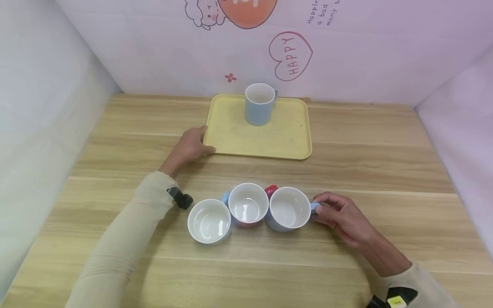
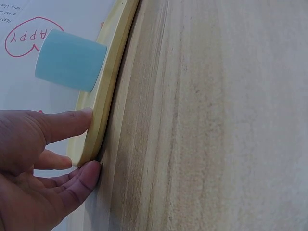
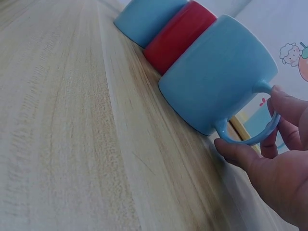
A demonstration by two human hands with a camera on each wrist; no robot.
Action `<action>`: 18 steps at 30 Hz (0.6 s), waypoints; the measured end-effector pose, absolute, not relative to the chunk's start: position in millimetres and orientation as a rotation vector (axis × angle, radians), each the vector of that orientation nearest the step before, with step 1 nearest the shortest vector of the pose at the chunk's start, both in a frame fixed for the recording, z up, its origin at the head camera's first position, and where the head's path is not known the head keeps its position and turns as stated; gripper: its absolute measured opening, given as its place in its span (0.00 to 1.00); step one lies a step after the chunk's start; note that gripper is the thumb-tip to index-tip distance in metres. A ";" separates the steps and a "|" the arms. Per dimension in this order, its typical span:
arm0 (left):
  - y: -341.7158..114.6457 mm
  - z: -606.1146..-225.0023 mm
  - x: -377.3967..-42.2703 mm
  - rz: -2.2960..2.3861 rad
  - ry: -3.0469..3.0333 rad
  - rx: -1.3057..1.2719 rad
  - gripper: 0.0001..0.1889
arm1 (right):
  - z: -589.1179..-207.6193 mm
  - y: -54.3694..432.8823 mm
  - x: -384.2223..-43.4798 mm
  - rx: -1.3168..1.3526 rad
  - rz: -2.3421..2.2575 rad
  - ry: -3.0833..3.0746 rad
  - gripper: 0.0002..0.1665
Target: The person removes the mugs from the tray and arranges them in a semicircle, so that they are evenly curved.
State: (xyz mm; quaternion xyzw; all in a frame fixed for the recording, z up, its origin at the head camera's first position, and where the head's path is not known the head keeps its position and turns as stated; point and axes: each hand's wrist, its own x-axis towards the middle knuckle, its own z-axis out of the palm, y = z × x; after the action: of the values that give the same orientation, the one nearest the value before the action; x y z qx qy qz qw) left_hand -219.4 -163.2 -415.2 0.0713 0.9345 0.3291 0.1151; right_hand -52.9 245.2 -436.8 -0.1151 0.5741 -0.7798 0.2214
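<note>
Three mugs stand upright in a row on the table: a light blue mug [image 1: 209, 221] at the left, a red mug [image 3: 179, 36] in the middle and another light blue mug [image 3: 219, 72] at the right. My right hand [image 1: 346, 220] pinches the right mug's handle [image 3: 250, 139] between thumb and fingers. Farther back, my left hand [image 1: 189, 144] grips the front left corner of a yellow tray [image 1: 231, 143], its digits on both sides of the rim. On that tray stands a light blue mug [image 1: 258, 112], its handle to the right.
The wooden table [image 1: 385, 154] carries the tray near its back edge. Behind it hangs a white printed cloth [image 1: 154, 51], with more white cloth [image 1: 34, 85] at the left side. The mugs in the row stand close against one another.
</note>
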 end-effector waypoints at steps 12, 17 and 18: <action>-163.6 -415.7 -219.0 0.980 2.745 0.201 0.19 | -438.4 245.8 -52.4 -0.291 -2.128 1.634 0.17; -163.1 -415.2 -219.1 0.983 2.736 0.190 0.19 | -440.1 246.3 -52.4 -0.276 -2.112 1.639 0.15; -163.1 -415.2 -219.1 0.983 2.735 0.187 0.19 | -439.9 247.0 -52.7 -0.284 -2.107 1.640 0.15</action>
State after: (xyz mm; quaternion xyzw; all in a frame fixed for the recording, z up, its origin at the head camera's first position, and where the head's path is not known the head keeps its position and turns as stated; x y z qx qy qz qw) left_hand -219.1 -163.1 -415.2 0.0640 0.9329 0.3352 0.1146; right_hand -52.7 247.0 -439.9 -0.1030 0.5949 -0.7643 0.2264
